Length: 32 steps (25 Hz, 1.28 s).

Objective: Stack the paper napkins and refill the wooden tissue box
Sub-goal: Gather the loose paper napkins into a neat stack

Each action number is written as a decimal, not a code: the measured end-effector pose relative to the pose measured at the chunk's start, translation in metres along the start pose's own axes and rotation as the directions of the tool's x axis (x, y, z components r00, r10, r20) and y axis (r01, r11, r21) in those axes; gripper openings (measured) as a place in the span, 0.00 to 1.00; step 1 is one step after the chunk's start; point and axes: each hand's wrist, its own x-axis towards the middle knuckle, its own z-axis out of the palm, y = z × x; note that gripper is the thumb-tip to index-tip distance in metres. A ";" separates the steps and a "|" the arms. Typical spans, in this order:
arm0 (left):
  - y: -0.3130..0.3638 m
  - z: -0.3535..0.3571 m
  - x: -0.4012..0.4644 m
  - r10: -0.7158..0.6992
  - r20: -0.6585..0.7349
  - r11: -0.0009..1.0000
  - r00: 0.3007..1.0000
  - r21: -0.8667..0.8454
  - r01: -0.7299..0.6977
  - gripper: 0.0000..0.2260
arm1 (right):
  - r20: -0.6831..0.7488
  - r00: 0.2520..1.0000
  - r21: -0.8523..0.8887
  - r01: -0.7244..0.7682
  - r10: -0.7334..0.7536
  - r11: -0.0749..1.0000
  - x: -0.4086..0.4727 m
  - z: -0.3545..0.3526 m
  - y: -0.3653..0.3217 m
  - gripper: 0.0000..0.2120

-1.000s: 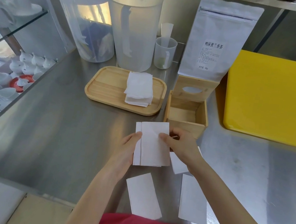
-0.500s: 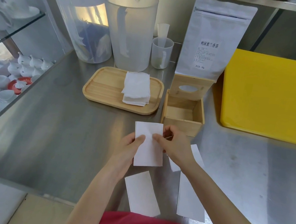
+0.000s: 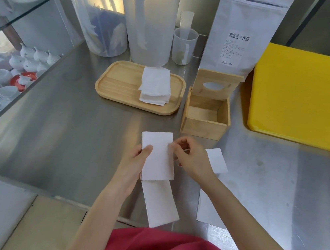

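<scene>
Steel counter: wooden tray beside open tissue box, behind held napkin.

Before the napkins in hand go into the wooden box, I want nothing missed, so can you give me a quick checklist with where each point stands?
1. Wooden tissue box open: ok, its lid stands upright behind it.
2. Box holds nothing: ok, bare wood shows inside.
3. Held napkins gripped: ok, left hand pinches the left edge, right hand the right edge.
4. Held edges squared: cannot tell, only the top sheet shows.
5. Loose napkins gathered: not ok, three still lie on the steel counter, one under the held stack.
6. Path to box: ok, bare counter between.
</scene>
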 end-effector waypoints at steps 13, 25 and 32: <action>-0.020 -0.031 -0.029 -0.047 -0.151 0.994 0.987 -0.106 0.031 0.09 | 0.245 0.966 -0.627 0.098 0.077 0.772 -0.019 0.041 0.033 0.15; -0.006 -0.025 -0.034 -0.005 -0.213 0.988 0.977 -0.155 -0.029 0.11 | 0.134 0.985 -0.100 -0.094 0.107 0.991 -0.028 0.018 0.026 0.15; 0.014 -0.016 -0.025 0.063 -0.166 0.985 0.984 -0.147 -0.088 0.12 | 0.042 0.997 0.153 -0.070 0.065 0.986 -0.025 -0.032 -0.013 0.03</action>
